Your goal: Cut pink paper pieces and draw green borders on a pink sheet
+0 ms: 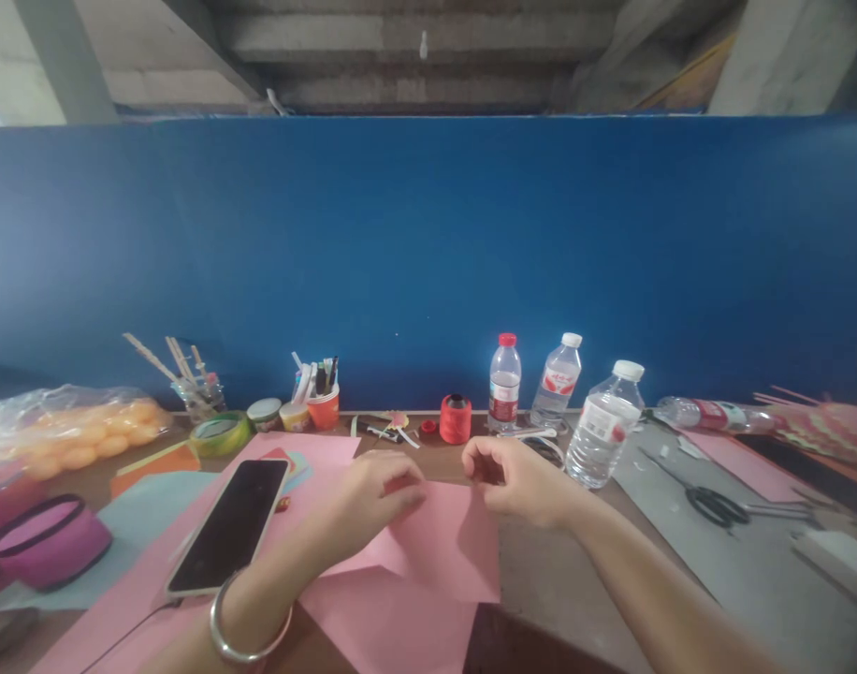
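Note:
A pink sheet of paper (pixel 446 548) lies in front of me, over another pink sheet (pixel 400 613). My left hand (pixel 376 501), with a silver bangle at the wrist, is at the upper left part of the top sheet. Its fingers are bent together on the paper, with some fingertips hidden. My right hand (pixel 516 477) has curled fingers, with thumb and fingertips closed at the sheet's upper right corner. To the left, a smartphone (pixel 228 529) with a dark screen and a cable lies on a larger pink sheet (pixel 106 622).
Along the blue partition (pixel 428 243) stand a cup of pens (pixel 323 409), a red thread spool (pixel 456 421) and water bottles (pixel 603 426). Scissors (pixel 716 505) lie on grey board (pixel 653 524) at right. At left are green tape (pixel 220 434), a magenta pouch (pixel 50 543) and bagged orange balls (pixel 78 435).

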The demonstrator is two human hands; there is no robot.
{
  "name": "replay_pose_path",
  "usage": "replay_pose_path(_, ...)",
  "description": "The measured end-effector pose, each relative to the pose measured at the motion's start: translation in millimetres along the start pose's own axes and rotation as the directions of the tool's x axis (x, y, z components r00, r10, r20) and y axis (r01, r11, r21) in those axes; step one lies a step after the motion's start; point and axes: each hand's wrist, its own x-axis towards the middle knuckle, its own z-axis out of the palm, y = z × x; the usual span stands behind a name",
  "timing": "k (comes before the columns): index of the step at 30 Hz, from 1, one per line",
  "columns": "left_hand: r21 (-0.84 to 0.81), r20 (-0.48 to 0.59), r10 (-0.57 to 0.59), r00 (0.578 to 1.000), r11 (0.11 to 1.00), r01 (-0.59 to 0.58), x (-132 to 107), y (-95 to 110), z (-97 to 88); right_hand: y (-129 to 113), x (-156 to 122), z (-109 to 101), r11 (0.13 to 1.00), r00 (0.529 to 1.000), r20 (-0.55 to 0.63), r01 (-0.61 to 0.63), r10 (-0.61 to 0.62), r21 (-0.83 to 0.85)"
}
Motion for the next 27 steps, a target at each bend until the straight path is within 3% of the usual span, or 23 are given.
replay_pose_path(4,0.135,-0.085,0.152,0.985,0.981,-0.14,-4.7,8.7,-7.1,-6.3,-3.1,-4.6,0.999,1.0,-0.022,-0.013,0.014,0.033)
replay_pose_path(7,0.314,-0.152,0.325,0.933,0.911,-0.266,-10.6,16.7,-13.0,-12.0,-8.7,-11.2,0.999,0.999,-0.052,-0.009,0.011,0.043)
replay_pose_path(11,0.452,-0.248,0.418,0.874,0.848,-0.278,-18.0,23.8,-22.5,-18.0,-16.9,-23.7,0.998,0.985,-0.172,0.04,-0.03,0.056)
replay_pose_path(14,0.494,-0.305,0.446,0.841,0.83,-0.261,-21.8,27.8,-27.7,-24.0,-22.5,-24.9,0.991,0.932,-0.351,0.119,-0.091,0.058)
replay_pose_path(17,0.539,-0.304,0.474,0.826,0.801,-0.261,-25.5,32.2,-27.3,-32.9,-28.1,-11.9,0.972,0.857,-0.461,0.227,-0.231,-0.066)
replay_pose_path(20,0.573,-0.273,0.496,0.824,0.772,-0.275,-29.7,37.3,-22.6,-41.3,-31.8,7.5,0.931,0.84,-0.408,0.284,-0.357,-0.231)
replay_pose_path(23,0.598,-0.252,0.517,0.818,0.748,-0.288,-33.3,42.7,-17.7,-44.8,-31.0,22.3,0.915,0.867,-0.322,0.303,-0.381,-0.267)
replay_pose_path(27,0.617,-0.243,0.547,0.802,0.724,-0.307,-36.8,48.6,-15.6,-43.7,-26.9,31.0,0.89,0.867,-0.292,0.297,-0.403,-0.347)
